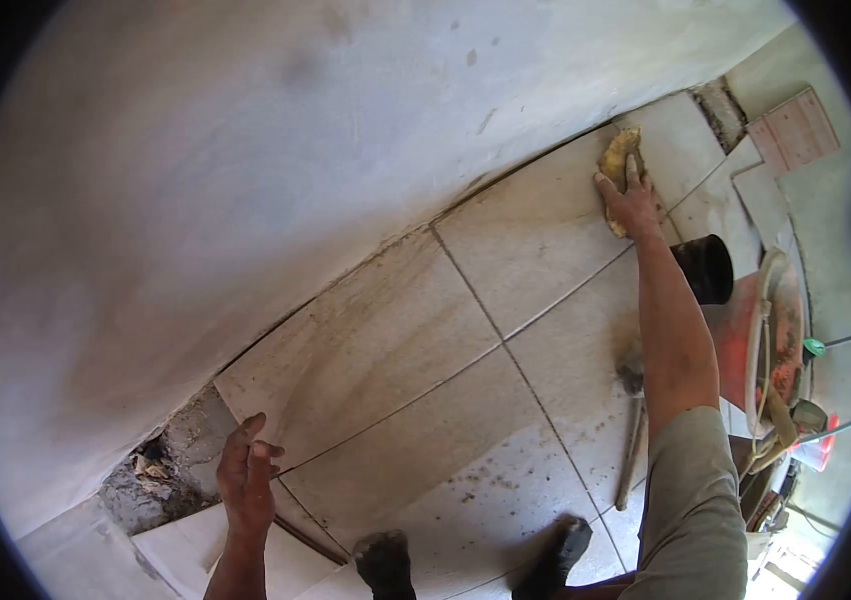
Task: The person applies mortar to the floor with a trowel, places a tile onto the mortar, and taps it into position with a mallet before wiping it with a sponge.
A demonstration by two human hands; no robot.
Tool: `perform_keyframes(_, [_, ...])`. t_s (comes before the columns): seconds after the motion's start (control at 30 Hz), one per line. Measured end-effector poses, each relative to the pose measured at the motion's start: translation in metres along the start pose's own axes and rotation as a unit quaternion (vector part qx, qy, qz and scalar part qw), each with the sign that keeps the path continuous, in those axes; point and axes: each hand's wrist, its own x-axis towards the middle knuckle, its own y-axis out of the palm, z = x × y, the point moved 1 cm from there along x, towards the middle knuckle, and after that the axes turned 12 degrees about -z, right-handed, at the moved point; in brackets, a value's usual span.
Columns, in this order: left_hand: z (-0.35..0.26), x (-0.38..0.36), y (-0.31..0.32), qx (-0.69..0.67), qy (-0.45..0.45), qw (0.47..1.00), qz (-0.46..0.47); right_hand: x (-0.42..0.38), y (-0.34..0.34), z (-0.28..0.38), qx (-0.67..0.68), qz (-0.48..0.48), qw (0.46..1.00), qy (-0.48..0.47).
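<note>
My right hand (633, 203) presses a yellow sponge (622, 150) against the floor tiles (535, 235) close to the wall, its fingers spread over the sponge. At the lower left, my left hand (248, 468) hangs in the air with its fingers apart and slightly bent, and nothing is in it. Below that hand lies a rough untiled patch (160, 480) with rubble beside the wall. Dirt smears and crumbs mark the tiles.
Beside my right forearm stand a black cylindrical container (709, 270) and a red bucket (735, 325). A tool with a wooden handle (632, 450) lies nearby. Pinkish tile pieces (793, 132) rest at the upper right. My dark-covered feet (383, 560) are at the bottom.
</note>
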Motion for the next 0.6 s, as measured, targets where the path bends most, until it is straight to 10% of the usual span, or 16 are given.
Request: perform_keyframes(0.6, [-0.011,0.023,0.023,0.001,0.048,0.992,0.117,-0.248,-0.032,0.153,0.186,-0.118,0.951,-0.217])
